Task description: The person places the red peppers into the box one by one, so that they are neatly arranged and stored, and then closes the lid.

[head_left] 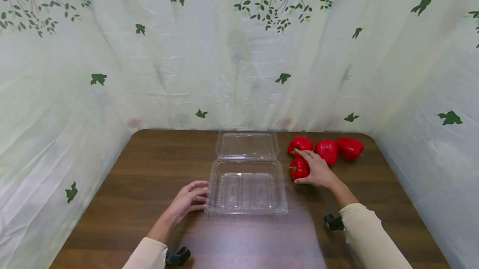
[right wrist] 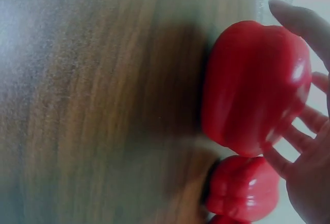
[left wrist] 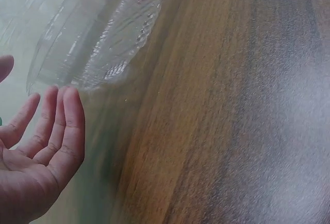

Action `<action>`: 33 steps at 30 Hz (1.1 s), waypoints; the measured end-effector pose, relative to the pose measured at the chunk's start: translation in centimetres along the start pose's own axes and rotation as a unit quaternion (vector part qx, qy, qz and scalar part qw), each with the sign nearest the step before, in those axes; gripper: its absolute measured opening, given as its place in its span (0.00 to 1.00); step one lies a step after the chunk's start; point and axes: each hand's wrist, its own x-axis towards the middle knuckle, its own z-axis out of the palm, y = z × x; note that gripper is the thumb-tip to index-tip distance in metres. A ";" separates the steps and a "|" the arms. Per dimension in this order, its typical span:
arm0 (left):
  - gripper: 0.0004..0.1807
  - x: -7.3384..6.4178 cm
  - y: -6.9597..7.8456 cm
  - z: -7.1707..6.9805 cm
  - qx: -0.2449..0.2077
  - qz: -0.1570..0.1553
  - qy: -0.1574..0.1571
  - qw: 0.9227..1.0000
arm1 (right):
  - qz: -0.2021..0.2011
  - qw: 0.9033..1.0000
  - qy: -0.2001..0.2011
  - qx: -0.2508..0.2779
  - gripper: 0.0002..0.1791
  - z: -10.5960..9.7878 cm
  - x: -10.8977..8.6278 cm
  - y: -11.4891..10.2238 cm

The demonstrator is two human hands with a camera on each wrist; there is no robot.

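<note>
In the head view, a clear plastic clamshell container [head_left: 245, 186] lies open on the table, its lid [head_left: 248, 145] folded back to the far side. My left hand [head_left: 188, 200] is at the container's left edge, its fingers loosely bent and the fingertips right at the rim. My right hand [head_left: 316, 171] spans the nearest red bell pepper [head_left: 299, 169], thumb on the near side and fingers spread over the far side. In the right wrist view this pepper [right wrist: 252, 87] fills the space between the extended thumb and fingers.
Three more red bell peppers stand close by: one just behind [head_left: 300, 144], one to the right [head_left: 326, 151] and one farther right [head_left: 350, 148]. The wooden table [head_left: 157, 165] ends at a pale leaf-printed curtain [head_left: 239, 73] at the back and sides.
</note>
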 end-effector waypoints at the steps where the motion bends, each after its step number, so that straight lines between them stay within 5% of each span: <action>1: 0.27 0.0 0.0 0.0 -0.002 0.000 0.001 1.000 | 0.002 1.000 -0.001 0.002 0.50 0.1 0.0 0.0; 10: 0.25 0.3 -0.3 0.4 -0.008 -0.002 0.014 1.000 | 0.012 1.000 -0.013 0.014 0.47 0.6 0.0 0.0; 33: 0.23 0.3 0.2 0.5 -0.015 0.002 -0.016 1.000 | 0.014 1.000 -0.012 0.021 0.42 0.7 0.2 0.1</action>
